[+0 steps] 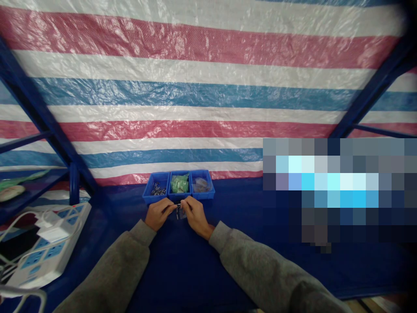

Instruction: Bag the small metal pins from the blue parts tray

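Both my hands meet just in front of three small blue bins, with fingertips almost touching. My right hand (197, 216) is closed in a pinch on a small clear plastic bag (183, 212), which hangs below its fingers. My left hand (159, 213) is closed too, thumb against forefinger, at the bag's upper edge; what lies in that pinch is too small to make out. A short dark, thin piece (177, 211) shows between the hands. The left bin (145, 191) holds several small metal pins or screws (158, 191). Green-tinted plastic packets (180, 184) fill the middle bin, and clear bags (201, 185) the right one.
The bins stand on a dark blue tabletop (189, 269) before a striped plastic sheet (208, 95). At left lies a white power strip (52, 256) with plugs and cables. Blue frame posts (42, 108) rise at both sides. A blurred-out area covers the right.
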The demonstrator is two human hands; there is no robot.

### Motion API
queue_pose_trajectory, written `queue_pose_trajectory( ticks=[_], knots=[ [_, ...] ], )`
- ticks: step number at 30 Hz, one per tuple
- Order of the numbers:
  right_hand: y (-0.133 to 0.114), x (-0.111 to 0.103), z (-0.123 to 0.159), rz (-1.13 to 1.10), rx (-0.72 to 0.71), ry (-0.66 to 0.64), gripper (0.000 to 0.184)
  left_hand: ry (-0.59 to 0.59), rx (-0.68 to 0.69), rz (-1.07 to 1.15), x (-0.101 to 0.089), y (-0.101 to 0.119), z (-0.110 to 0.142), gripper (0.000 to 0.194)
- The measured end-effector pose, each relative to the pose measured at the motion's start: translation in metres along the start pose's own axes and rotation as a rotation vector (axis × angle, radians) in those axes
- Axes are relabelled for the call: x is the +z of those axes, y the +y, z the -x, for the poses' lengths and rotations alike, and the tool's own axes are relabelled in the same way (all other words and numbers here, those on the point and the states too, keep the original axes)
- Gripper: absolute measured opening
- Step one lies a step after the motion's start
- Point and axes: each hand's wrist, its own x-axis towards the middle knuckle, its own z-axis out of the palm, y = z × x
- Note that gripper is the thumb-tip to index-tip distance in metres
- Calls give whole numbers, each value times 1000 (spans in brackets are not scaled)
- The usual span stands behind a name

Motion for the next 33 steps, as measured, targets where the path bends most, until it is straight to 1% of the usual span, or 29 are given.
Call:
queue_pose_trajectory(
  ticks=[5, 9, 11, 14, 17, 20, 25, 33],
  knots=[
    [-2, 0, 0, -52, -9, -64, 23, -17, -22, -62, -1, -1, 1, 32],
    [-3, 0, 1, -54, -33, -85, 25, -27, -48, -75, -2, 0, 2, 38],
    [-3, 0, 1, -58, -42, -79, 28, -23, -50, -48, -2, 0, 2, 33],
    [0, 1, 1, -65, -43, -70, 33, 28, -53, -3, 0, 0, 2, 19],
    [3, 3, 1, -48, -26, -77, 37, 66, -35, 4, 1, 0, 1, 19],
    [2, 2, 0, -40, -18, -78, 39, 35, -26, -17, 0, 1, 1, 26],
    [-3, 0, 1, -93, -22, -72, 27, 1, -51, -52, -1, 1, 2, 37],
    [-6, -2, 2, -103, 5, -3, 21, -8, -63, -57, 0, -2, 3, 42]
  ],
)
